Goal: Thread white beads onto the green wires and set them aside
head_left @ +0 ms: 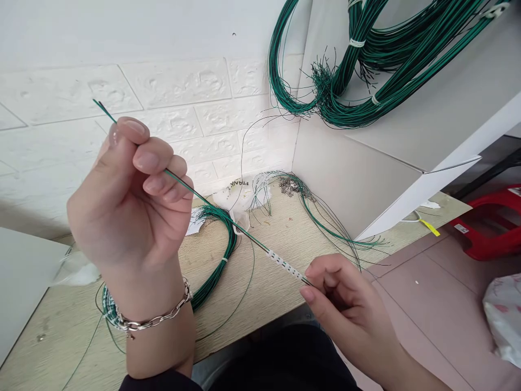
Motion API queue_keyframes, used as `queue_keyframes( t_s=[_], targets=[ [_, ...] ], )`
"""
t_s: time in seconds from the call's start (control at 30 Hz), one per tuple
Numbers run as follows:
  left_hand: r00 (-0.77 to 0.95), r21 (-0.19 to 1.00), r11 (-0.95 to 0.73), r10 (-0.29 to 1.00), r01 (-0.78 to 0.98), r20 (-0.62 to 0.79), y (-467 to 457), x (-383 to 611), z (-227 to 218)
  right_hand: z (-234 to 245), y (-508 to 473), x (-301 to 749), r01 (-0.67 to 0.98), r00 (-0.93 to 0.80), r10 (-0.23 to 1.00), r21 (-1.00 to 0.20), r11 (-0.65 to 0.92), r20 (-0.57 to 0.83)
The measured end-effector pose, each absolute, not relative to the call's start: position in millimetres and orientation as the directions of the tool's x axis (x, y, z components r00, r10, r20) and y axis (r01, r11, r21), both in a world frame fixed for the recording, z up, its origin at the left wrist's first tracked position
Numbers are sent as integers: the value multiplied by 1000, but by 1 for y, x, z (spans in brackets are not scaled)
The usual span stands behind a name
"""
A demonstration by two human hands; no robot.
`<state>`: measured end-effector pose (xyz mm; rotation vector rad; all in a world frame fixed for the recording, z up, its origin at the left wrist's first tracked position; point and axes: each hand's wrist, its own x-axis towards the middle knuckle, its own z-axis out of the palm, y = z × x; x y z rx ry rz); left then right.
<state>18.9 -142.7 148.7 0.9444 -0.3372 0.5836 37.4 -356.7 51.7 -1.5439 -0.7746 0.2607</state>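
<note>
My left hand (132,198) is raised above the wooden table (268,266), fingers curled round a thin green wire (215,210) whose tip sticks out past my thumb at the upper left. The wire runs taut down to the right, where a row of small white sleeves (285,265) is threaded on it. My right hand (345,304) pinches the wire just below those sleeves, near the table's front edge. A coiled bundle of green wire (222,255) lies on the table under the stretched wire.
A white cardboard box (391,179) stands at the right with large bundles of green wire (366,65) lying on its flap. Loose green strands (325,222) trail over the table beside it. A red stool (492,228) sits on the floor at right. A white brick-pattern wall is behind.
</note>
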Motion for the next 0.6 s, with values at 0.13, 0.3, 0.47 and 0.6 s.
queue_keyframes(
  t_s=[0.13, 0.3, 0.47, 0.6],
  targets=[
    [779, 650, 431, 392, -625, 489, -147, 21, 150, 51, -357, 37, 306, 751, 605, -952, 35, 263],
    [634, 602, 238, 460, -762, 621, -152, 27, 147, 50, -357, 38, 332, 749, 602, -943, 23, 278],
    [615, 663, 36, 414, -748, 671, -145, 42, 138, 49, -361, 45, 403, 765, 564, -914, -43, 311],
    [706, 765, -49, 352, -642, 615, -135, 65, 122, 50, -370, 62, 499, 814, 429, -850, -169, 392]
  ],
)
